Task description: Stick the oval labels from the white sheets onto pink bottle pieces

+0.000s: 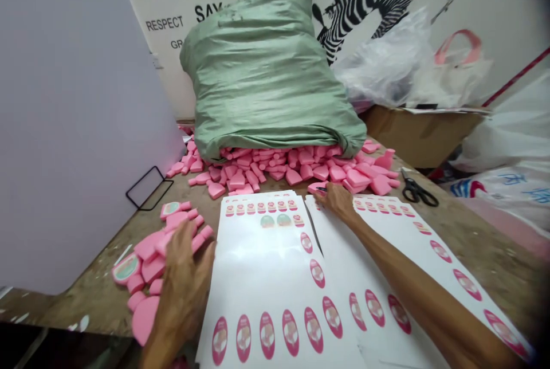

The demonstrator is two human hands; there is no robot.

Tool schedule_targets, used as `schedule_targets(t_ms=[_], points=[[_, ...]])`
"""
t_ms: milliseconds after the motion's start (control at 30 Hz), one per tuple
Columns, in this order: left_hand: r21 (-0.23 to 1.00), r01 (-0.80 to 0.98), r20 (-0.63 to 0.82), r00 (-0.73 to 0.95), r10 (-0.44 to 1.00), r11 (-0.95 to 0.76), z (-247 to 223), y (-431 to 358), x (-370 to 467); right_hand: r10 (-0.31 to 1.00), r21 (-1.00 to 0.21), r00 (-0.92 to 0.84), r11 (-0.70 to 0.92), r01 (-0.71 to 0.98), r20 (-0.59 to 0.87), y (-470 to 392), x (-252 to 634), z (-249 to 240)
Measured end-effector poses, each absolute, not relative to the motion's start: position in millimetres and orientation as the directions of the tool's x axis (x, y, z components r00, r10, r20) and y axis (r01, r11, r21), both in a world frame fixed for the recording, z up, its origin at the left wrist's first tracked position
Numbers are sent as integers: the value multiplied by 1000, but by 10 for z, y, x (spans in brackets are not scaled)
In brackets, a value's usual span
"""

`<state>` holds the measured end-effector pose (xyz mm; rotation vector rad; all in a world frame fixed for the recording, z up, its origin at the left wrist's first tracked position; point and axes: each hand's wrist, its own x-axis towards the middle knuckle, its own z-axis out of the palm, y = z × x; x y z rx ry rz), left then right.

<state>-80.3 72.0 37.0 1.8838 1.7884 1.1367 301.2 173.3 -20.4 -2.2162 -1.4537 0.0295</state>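
Note:
My left hand (187, 271) rests on a cluster of pink bottle-shaped pieces (146, 311) at the left, its fingers apart. Two pieces in that cluster carry green labels. My right hand (337, 200) reaches across the right sticker sheet (387, 243) to the edge of the pink pile. Its fingers are closed around a small dark, thin tool beside a pink piece (318, 188); the tool is mostly hidden. Between my hands lies the left sticker sheet (258, 266), with pink oval, small and round green stickers.
A green sack (275, 71) stands at the back, above a large pile of pink pieces (301, 165). Black scissors (419, 190) lie to the right. At the left are a black wire frame (149, 188) and a pale panel (81, 128). A cardboard box (423, 134) stands back right.

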Motion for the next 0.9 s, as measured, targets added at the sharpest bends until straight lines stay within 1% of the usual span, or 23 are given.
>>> schedule_targets(t_ms=[33,67,100,133,167,200,267,300,367,400,467,500,533,567,633,700,900], points=[[806,568,241,-63,968,-164,406,680,-694,874,-425,427,-304,853,232,1691,3017,-168],[890,443,122,-6,993,-106,434,644,-576,881,-444,417,-288,848,224,1617,3000,-122],[949,316,-2,66,998,-19,451,613,-452,890,-472,397,-257,843,224,1508,2950,-70],[979,188,-106,148,983,78,454,586,-325,902,-508,366,-210,836,230,1364,2863,-14],[983,60,-183,234,955,173,444,563,-199,915,-539,325,-153,828,240,1188,2738,42],[963,-66,-229,313,922,262,421,541,-79,930,-615,252,-37,787,267,989,2584,95],[882,-256,-257,442,859,396,352,500,115,954,-705,66,168,690,292,587,2248,179],[848,-310,-256,470,845,430,314,483,179,957,-713,-28,234,661,289,421,2102,207],[826,-345,-263,464,846,446,253,466,224,955,-719,-144,291,632,260,242,1931,230],[837,-339,-268,432,861,430,237,473,210,962,-729,-144,271,628,233,243,1916,223],[872,-300,-271,362,892,386,237,532,144,979,-736,-48,183,651,200,406,1998,171],[889,-279,-264,336,904,363,246,584,112,978,-717,26,133,685,205,540,2068,130],[903,-263,-253,316,914,341,256,648,91,968,-671,76,109,733,240,687,2136,81],[912,-250,-246,301,921,325,261,721,87,955,-597,89,103,796,284,831,2191,29],[918,-237,-249,279,927,318,241,877,138,931,-436,54,118,892,362,1058,2241,-74],[919,-237,-254,256,933,315,175,1015,245,921,-337,1,141,931,389,1175,2221,-160],[924,-243,-240,228,944,294,-66,1186,501,925,-280,-47,162,946,376,1163,2142,-265]])
